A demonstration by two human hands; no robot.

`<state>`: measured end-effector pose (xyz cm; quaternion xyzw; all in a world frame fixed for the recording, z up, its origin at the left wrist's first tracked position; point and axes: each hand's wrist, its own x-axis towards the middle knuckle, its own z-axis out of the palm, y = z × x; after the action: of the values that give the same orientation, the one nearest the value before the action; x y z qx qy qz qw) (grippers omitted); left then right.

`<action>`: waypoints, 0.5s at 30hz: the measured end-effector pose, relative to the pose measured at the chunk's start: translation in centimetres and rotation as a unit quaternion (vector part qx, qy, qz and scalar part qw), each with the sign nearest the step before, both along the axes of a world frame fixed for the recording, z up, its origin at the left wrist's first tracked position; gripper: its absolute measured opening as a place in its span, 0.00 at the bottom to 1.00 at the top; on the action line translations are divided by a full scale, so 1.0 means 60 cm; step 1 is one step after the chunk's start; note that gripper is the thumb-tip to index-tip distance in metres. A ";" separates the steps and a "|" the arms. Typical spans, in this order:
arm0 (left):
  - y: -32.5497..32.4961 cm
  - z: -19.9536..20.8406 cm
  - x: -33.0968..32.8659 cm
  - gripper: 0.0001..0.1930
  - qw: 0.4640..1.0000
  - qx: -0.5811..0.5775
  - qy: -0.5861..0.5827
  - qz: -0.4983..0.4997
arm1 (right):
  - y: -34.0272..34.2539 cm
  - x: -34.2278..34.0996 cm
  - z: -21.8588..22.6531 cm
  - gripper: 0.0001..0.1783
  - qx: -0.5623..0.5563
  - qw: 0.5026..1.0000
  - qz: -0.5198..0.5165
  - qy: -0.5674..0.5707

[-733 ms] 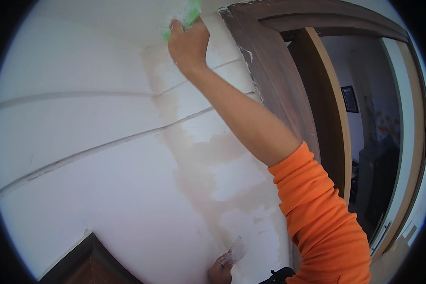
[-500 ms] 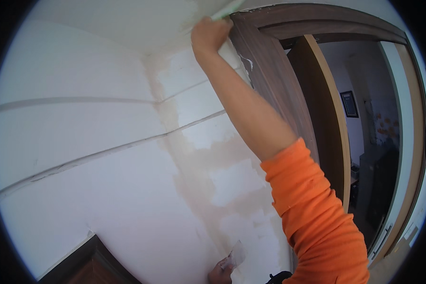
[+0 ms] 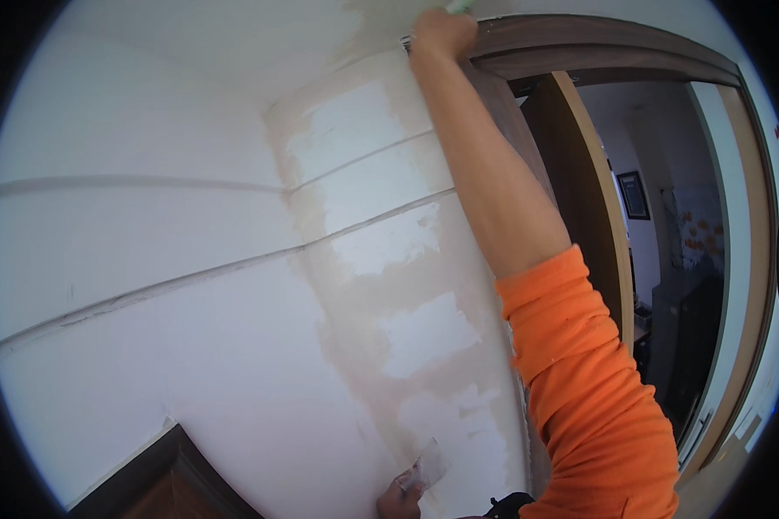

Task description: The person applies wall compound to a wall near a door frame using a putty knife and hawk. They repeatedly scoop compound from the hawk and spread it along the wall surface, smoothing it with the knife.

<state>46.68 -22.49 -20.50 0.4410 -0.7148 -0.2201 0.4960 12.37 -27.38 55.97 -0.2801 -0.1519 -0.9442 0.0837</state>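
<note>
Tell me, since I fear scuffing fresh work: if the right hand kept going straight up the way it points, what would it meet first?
Most likely the ceiling, just above the right hand beside the door frame. The green tool in that hand would touch first; depth is hard to judge.

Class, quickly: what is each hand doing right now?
Right hand: closed around a green tool at the wall's top.
Left hand: holding a putty knife.

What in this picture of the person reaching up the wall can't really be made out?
- Green tool in the right hand: cut off by the head view's top rim; its kind is unclear.
- Left hand: partly cut by the lower edge; the pale flat thing it holds is too small to identify.
- Room beyond the door frame: dim and blurred.
</note>
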 end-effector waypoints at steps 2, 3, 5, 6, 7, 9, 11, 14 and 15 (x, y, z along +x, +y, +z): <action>0.012 0.022 -0.007 0.20 1.000 0.004 -0.005 0.001 | 0.021 0.062 -0.020 0.18 0.111 0.989 -0.097 0.011; 0.022 0.026 0.007 0.20 1.000 0.005 -0.003 0.025 | 0.060 0.197 -0.074 0.20 0.218 0.950 -0.222 -0.033; -0.031 -0.035 0.039 0.20 1.000 0.029 0.001 -0.009 | 0.062 0.300 -0.107 0.23 0.153 0.920 -0.356 -0.062; -0.040 -0.065 0.057 0.20 0.999 0.046 0.010 -0.013 | 0.069 0.327 -0.163 0.24 0.097 0.940 -0.322 0.057; -0.022 -0.051 0.055 0.20 0.999 0.038 0.000 0.007 | 0.080 0.333 -0.202 0.25 0.039 0.942 -0.288 0.171; 0.028 0.017 0.026 0.20 0.999 0.014 -0.023 0.028 | 0.055 0.291 -0.207 0.24 0.041 0.945 -0.314 0.080; 0.017 0.011 0.011 0.20 0.999 -0.016 -0.006 0.029 | 0.028 0.220 -0.173 0.21 0.007 0.935 -0.352 -0.054; 0.001 0.016 -0.004 0.21 1.000 -0.013 0.021 -0.003 | 0.054 0.134 -0.077 0.14 0.138 0.852 -0.485 -0.140; 0.006 0.018 0.001 0.21 1.000 -0.001 0.024 -0.014 | 0.071 0.124 -0.071 0.13 0.209 0.814 -0.519 -0.152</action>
<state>46.75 -22.14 -19.43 0.4249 -0.7092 -0.2364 0.5105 19.79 -23.13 51.72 -0.1459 0.2067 -0.8868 -0.3868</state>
